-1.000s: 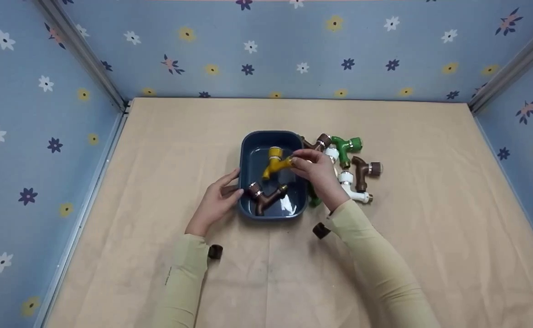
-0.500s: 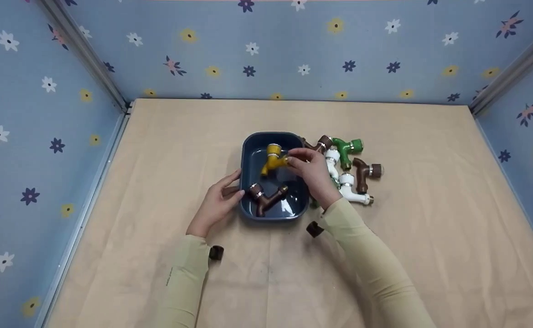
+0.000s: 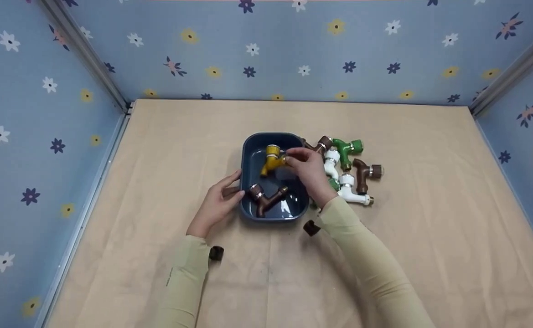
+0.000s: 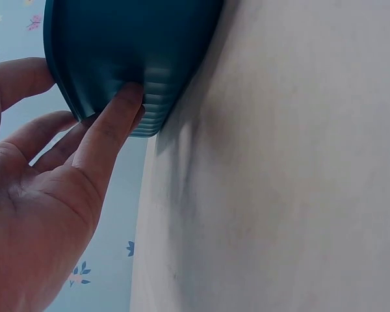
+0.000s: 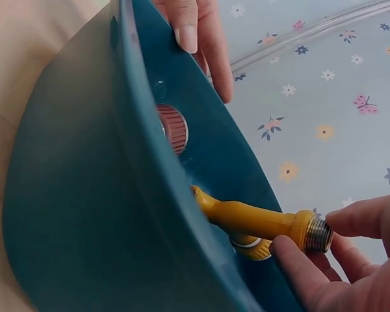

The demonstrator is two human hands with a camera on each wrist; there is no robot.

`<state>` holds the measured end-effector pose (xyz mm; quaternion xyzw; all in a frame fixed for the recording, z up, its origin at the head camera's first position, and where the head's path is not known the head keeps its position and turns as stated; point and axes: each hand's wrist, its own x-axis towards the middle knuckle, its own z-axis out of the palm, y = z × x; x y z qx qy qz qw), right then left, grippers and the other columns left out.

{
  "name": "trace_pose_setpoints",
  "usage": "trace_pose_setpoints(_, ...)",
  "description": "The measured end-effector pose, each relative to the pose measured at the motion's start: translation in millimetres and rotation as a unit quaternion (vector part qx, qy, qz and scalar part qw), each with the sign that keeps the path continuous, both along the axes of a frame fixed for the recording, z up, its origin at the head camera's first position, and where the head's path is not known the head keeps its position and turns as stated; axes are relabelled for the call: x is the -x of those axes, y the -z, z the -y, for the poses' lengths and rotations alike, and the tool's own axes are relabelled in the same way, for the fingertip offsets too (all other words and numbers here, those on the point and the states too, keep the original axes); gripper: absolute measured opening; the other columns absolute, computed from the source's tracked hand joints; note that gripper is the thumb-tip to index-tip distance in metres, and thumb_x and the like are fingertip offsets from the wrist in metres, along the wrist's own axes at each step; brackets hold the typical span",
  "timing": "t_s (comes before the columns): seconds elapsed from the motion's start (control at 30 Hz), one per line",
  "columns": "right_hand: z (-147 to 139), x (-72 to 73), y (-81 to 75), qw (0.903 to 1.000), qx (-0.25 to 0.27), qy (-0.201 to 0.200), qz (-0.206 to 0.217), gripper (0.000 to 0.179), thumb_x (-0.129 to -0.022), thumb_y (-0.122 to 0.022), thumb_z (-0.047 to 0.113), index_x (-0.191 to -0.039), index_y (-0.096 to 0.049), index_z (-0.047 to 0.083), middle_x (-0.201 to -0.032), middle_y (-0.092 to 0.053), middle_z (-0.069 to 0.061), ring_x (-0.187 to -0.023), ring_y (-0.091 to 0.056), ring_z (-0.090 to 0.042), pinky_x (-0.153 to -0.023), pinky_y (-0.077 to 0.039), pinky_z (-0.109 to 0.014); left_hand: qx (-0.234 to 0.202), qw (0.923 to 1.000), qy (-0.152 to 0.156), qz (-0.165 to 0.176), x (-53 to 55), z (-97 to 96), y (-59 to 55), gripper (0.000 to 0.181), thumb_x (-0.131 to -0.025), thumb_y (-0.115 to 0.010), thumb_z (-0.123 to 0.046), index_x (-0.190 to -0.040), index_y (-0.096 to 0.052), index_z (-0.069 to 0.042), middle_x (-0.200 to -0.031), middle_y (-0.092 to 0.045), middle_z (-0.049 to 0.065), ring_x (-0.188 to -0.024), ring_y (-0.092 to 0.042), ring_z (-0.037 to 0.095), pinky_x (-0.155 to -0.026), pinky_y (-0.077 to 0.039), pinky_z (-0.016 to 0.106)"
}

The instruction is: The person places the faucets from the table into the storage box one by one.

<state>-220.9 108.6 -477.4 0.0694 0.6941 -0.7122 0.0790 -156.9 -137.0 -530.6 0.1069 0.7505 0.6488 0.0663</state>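
Note:
My left hand holds the left rim of a dark blue plastic tub; in the left wrist view its fingers lie against the outer wall. Over the tub, my right hand pinches a yellow tap by its threaded end, as the right wrist view shows with the tap. The yellow knob sits lower, inside the tub. A brown tap lies on the tub's floor near the front; in the right wrist view only its ribbed knob shows.
Right of the tub lies a cluster of taps: a green tap, a brown tap, a white tap and others, some partly hidden by my right hand. Floral-patterned panels border the beige-covered table.
My right hand has moved slightly left with the yellow tap, further over the tub. The left hand keeps its place at the rim, and the brown tap in the tub has not moved.

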Motion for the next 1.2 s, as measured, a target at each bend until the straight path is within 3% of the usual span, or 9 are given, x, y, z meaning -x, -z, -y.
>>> trace_pose_setpoints(0.27, 7, 4.5, 1.7, 1.0, -0.001, -0.004, -0.007, 0.024, -0.089, -0.062, -0.003, -0.112, -0.061, -0.011, -0.101, -0.06, -0.014, -0.092, -0.062, -0.024, -0.091, -0.048, -0.048, -0.002, 1.0, -0.003, 0.0, -1.9, 0.5, -1.1, 0.058, -0.092, -0.063, -0.004, -0.146, -0.041, -0.008, -0.149, -0.037, 0.01, -0.118, -0.054, 0.033, -0.095, -0.047, 0.037)
trace_pose_setpoints(0.37, 10, 5.6, 3.2, 0.9997, -0.013, 0.0, -0.019, 0.021, -0.088, -0.062, -0.004, -0.109, -0.062, -0.01, -0.097, -0.061, -0.013, -0.089, -0.061, -0.021, -0.091, -0.048, -0.048, -0.013, 0.9999, 0.001, -0.004, -1.6, 0.4, -0.7, 0.058, -0.092, -0.062, -0.004, -0.146, -0.04, -0.007, -0.148, -0.037, 0.013, -0.118, -0.053, 0.036, -0.095, -0.047, 0.04)
trace_pose_setpoints(0.43, 11, 6.6, 4.1, 0.9993, -0.027, 0.003, -0.026, 0.018, -0.088, -0.063, -0.003, -0.105, -0.064, -0.007, -0.095, -0.062, -0.011, -0.087, -0.06, -0.019, -0.09, -0.049, -0.045, -0.023, 0.9997, 0.009, 0.001, -3.7, -0.5, -8.6, 0.058, -0.093, -0.061, -0.002, -0.146, -0.038, -0.004, -0.148, -0.036, 0.018, -0.119, -0.051, 0.04, -0.097, -0.045, 0.044)
trace_pose_setpoints(0.6, 14, 10.3, 5.2, 0.9988, -0.047, 0.003, -0.012, 0.016, -0.088, -0.064, 0.0, -0.104, -0.064, -0.004, -0.095, -0.061, -0.009, -0.087, -0.06, -0.019, -0.088, -0.049, -0.042, -0.02, 0.9997, 0.012, 0.0, -3.2, -0.6, -8.9, 0.058, -0.093, -0.061, -0.003, -0.146, -0.037, -0.002, -0.148, -0.036, 0.02, -0.119, -0.052, 0.04, -0.097, -0.044, 0.045)
trace_pose_setpoints(0.67, 14, 11.2, 5.1, 0.9995, -0.033, 0.002, 0.002, 0.017, -0.089, -0.063, -0.001, -0.105, -0.063, -0.004, -0.095, -0.061, -0.01, -0.09, -0.061, -0.024, -0.089, -0.049, -0.045, -0.013, 0.9999, 0.007, -0.004, -0.6, 0.3, -0.5, 0.058, -0.093, -0.063, -0.006, -0.146, -0.039, -0.005, -0.148, -0.037, 0.016, -0.118, -0.054, 0.036, -0.096, -0.046, 0.041)
trace_pose_setpoints(0.83, 13, 11.9, 3.2, 0.9968, 0.068, 0.001, 0.042, 0.02, -0.092, -0.057, 0.002, -0.109, -0.058, -0.009, -0.103, -0.059, -0.017, -0.101, -0.061, -0.035, -0.095, -0.044, -0.051, -0.018, 0.9998, 0.012, -0.001, -0.9, 0.6, -3.1, 0.058, -0.093, -0.061, -0.003, -0.146, -0.037, -0.002, -0.149, -0.035, 0.019, -0.119, -0.052, 0.04, -0.097, -0.045, 0.044)
trace_pose_setpoints(0.97, 8, 11.3, -1.3, 0.9882, 0.133, 0.001, 0.075, 0.03, -0.097, -0.048, 0.013, -0.113, -0.055, -0.011, -0.118, -0.054, -0.026, -0.106, -0.059, -0.034, -0.099, -0.042, -0.048, -0.029, 0.9992, 0.026, -0.003, -5.0, -0.9, -16.7, 0.058, -0.093, -0.059, 0.002, -0.145, -0.034, 0.004, -0.148, -0.031, 0.025, -0.119, -0.048, 0.046, -0.098, -0.042, 0.05)
trace_pose_setpoints(1.07, 3, 9.0, -5.5, 0.985, 0.146, -0.013, 0.091, 0.04, -0.099, -0.044, 0.022, -0.119, -0.053, -0.011, -0.13, -0.048, -0.027, -0.11, -0.056, -0.031, -0.101, -0.042, -0.044, -0.021, 0.9993, 0.03, -0.003, -8.5, -1.7, -27.9, 0.057, -0.092, -0.058, 0.003, -0.144, -0.033, 0.007, -0.148, -0.031, 0.027, -0.119, -0.048, 0.047, -0.098, -0.042, 0.05)
trace_pose_setpoints(1.2, -2, 6.5, -9.3, 0.9819, 0.155, -0.042, 0.1, 0.052, -0.101, -0.039, 0.03, -0.13, -0.045, -0.012, -0.14, -0.041, -0.027, -0.122, -0.047, -0.031, -0.106, -0.036, -0.041, -0.01, 0.9995, 0.029, 0.001, -10.1, -1.9, -33.2, 0.057, -0.093, -0.058, 0.003, -0.144, -0.033, 0.006, -0.148, -0.031, 0.025, -0.119, -0.049, 0.045, -0.097, -0.043, 0.047)
